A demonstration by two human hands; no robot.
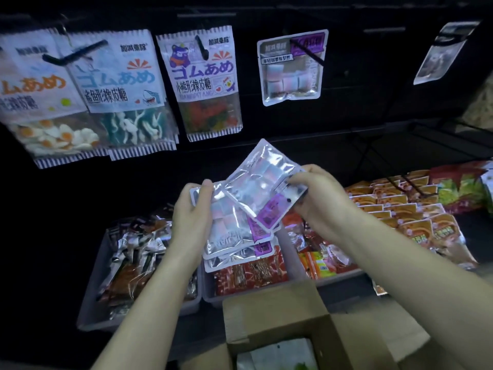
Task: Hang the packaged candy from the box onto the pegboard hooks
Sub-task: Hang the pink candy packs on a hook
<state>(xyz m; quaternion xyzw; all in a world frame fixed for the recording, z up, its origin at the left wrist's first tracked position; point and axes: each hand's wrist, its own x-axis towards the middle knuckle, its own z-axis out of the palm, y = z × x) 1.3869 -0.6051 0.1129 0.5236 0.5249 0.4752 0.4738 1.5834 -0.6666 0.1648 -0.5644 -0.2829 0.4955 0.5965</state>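
Several marshmallow packets (234,231) sit gripped in the left hand (193,212) so the right hand (317,194) can pinch the top packet (262,182) free for the marshmallow hook (309,52).

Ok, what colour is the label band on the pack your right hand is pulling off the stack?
Purple, on a shiny silver top pack; the head view shows it near the hang hole.

left bin (90,303): dark and silver snack packs
middle bin (213,297): red snack packs
right shelf: orange snack bags (416,222) in rows

Shop snack aisle, candy packets (202,81) hung on black pegboard hooks (306,53), bins (90,311) of wrapped snacks beneath, open restocking carton (269,311)
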